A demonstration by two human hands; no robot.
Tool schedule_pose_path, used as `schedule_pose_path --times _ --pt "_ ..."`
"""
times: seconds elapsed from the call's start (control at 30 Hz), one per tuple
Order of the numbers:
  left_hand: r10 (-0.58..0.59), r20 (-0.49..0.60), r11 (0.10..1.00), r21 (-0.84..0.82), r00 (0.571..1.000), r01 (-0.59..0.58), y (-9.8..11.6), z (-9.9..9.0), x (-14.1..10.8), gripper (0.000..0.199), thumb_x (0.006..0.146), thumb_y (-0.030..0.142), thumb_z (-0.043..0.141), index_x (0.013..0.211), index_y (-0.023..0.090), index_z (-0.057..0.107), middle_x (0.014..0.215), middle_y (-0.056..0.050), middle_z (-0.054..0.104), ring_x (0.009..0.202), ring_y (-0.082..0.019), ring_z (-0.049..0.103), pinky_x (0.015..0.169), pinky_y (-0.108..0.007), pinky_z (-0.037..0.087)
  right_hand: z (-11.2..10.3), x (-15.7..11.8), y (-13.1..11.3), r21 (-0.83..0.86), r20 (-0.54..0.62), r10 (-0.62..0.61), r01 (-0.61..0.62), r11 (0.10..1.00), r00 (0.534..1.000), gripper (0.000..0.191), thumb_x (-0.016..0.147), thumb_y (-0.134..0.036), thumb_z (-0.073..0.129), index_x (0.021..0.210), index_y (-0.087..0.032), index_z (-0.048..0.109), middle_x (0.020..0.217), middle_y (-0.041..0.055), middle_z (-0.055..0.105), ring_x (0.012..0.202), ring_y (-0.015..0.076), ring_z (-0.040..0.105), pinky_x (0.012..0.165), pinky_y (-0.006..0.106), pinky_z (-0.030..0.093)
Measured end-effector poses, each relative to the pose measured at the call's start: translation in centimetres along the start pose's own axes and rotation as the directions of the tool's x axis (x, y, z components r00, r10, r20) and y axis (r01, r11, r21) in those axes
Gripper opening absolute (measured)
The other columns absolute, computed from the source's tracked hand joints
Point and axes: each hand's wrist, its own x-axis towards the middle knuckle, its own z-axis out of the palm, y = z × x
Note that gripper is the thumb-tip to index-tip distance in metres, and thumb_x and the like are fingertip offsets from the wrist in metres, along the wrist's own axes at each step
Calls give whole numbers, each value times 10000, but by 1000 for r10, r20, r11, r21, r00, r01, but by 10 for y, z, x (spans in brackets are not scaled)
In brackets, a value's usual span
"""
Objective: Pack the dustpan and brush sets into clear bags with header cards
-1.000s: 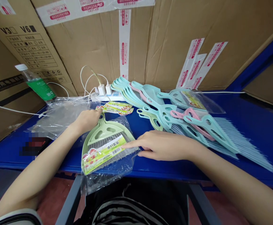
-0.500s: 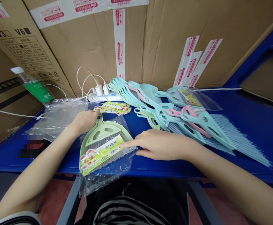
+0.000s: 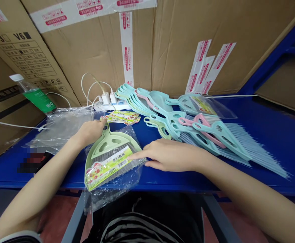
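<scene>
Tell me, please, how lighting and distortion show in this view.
In the head view, the wide lens bows the blue shelf edge and stretches the pale-blue brush bristles; glare glints on the clear plastic bag; a pixelated patch sits left.

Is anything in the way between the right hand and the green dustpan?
Yes, just a thin clear plastic bag. It lies over the green dustpan and the brush, and the right hand is touching the bag, not the dustpan.

You've got taped cardboard boxes [image 3: 185, 37] stacked right behind your blue metal bench [image 3: 162, 185], with reddish floor [image 3: 57, 216] underneath.
</scene>
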Motion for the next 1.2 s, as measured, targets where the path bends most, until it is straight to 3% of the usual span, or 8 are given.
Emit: schedule_pose_path --times 0.23,0.37,0.53,0.63,0.77,0.93,1.1,1.2 --pt "-21 45 1000 19 999 20 2 -1 0 490 886 142 347 1358 133 480 1050 -187 733 1042 -311 698 873 -419 533 5 7 3 64 -108 -97 105 992 989 480 882 -56 549 1302 -264 653 1027 61 758 895 202 687 729 294 450" --pt "-23 31 1000 8 999 23 1 0 0 484 890 159 352 1355 142 483 1044 -184 734 1043 -311 697 870 -419 535 7 9 4 26 -170 -154 161 987 973 341 876 -121 636 1200 -201 702 1026 82 724 952 213 656 772 305 451" --pt "-35 50 999 30 998 33 2 -1 0 489 896 130 309 1352 131 486 1021 -189 737 1031 -308 702 858 -412 537 8 9 5 -14 -198 -196 197 980 960 354 827 -231 742 1178 -203 705 956 66 653 880 200 608 731 301 443" --pt "-36 53 998 54 998 33 4 -2 -1 486 902 129 288 1345 127 485 1000 -188 739 1025 -303 704 843 -400 539 8 10 5 -36 -210 -226 223 974 951 302 835 -214 729 1137 -188 722 922 59 633 871 196 575 721 299 432" --pt "-32 57 997 69 998 28 5 -5 -2 491 898 117 271 1340 124 483 986 -187 742 1016 -305 708 828 -401 541 7 12 4 -60 -249 -262 256 965 932 138 888 -150 638 957 -178 754 859 53 613 850 185 542 697 289 417" --pt "-28 66 997 73 997 23 6 -6 -2 486 898 117 270 1335 126 483 987 -185 743 1009 -304 711 825 -397 543 6 11 2 21 -287 -260 277 961 922 198 875 -61 569 746 -171 669 796 32 597 799 165 528 692 279 415" --pt "-27 50 998 64 998 24 4 -3 -2 476 891 124 290 1320 134 495 979 -181 744 1012 -303 710 837 -399 540 6 10 2 85 -247 -231 258 962 941 194 846 -25 550 756 -177 631 749 16 613 808 174 554 727 288 429" --pt "-30 22 999 35 999 29 2 0 -1 467 884 144 324 1315 139 503 978 -175 745 1013 -300 708 849 -401 538 6 10 3 101 -217 -192 217 971 957 73 838 -116 668 897 -158 657 894 50 658 893 197 593 769 304 445"
